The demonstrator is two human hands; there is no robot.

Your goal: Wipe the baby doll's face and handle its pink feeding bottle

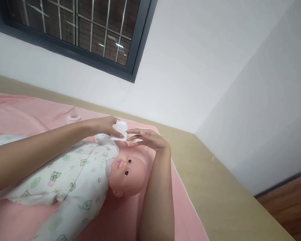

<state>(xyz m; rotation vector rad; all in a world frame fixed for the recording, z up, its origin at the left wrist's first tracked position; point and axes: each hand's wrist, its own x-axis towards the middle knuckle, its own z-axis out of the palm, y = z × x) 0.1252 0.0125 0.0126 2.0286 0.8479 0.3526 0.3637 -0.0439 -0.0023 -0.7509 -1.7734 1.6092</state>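
Note:
My left hand reaches over the doll's chest and pinches a folded white tissue between thumb and fingers. Facing it is my right hand, its long fingers bent toward the tissue's right edge. A thin pale piece with an orange tint shows between those fingers; I cannot tell whether it is part of the tissue. Below both hands a baby doll lies on its back, head to the right. It wears a white suit with green animal prints. My forearms pass over its body and beside its head.
A pink sheet lies under the doll on a tan surface. Behind my left forearm stands a baby bottle with a pink collar. White walls and a dark-framed window with bars border the far side.

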